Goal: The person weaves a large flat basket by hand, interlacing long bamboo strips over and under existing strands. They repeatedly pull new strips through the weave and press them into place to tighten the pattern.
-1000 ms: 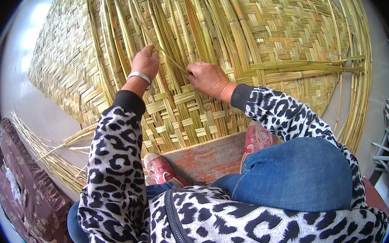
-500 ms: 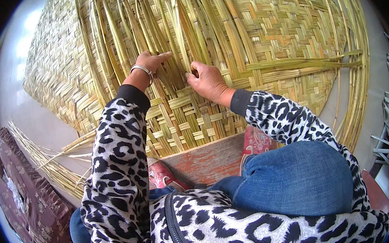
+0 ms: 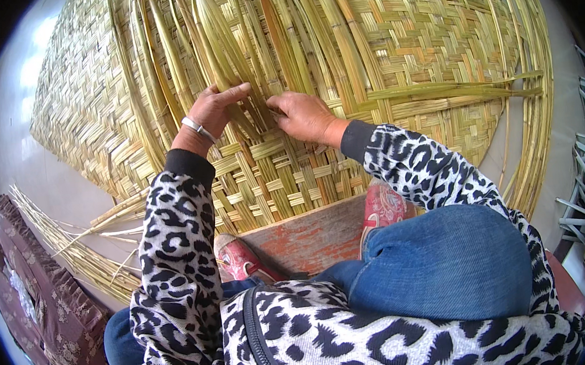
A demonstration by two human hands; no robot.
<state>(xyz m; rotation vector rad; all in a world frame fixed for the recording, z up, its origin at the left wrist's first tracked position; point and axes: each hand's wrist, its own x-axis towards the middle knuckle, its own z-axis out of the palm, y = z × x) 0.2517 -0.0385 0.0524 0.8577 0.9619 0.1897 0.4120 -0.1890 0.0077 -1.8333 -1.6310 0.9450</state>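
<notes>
Left hand (image 3: 213,113) fingers spread over loose reed strips (image 3: 224,42); right hand (image 3: 300,112) pinching strip on woven mat (image 3: 432,31).

A large woven straw mat (image 3: 392,48) lies spread out ahead, with loose long straw strips (image 3: 224,42) fanning up across it. The left hand (image 3: 213,113), a silver bangle (image 3: 197,129) on its wrist, lies on the strips with fingers stretched out, and the right hand (image 3: 304,115) just beside it pinches a strip. A red wooden board (image 3: 304,240) lies between two red shoes (image 3: 240,256), near a bundle of spare straws (image 3: 75,243).
</notes>
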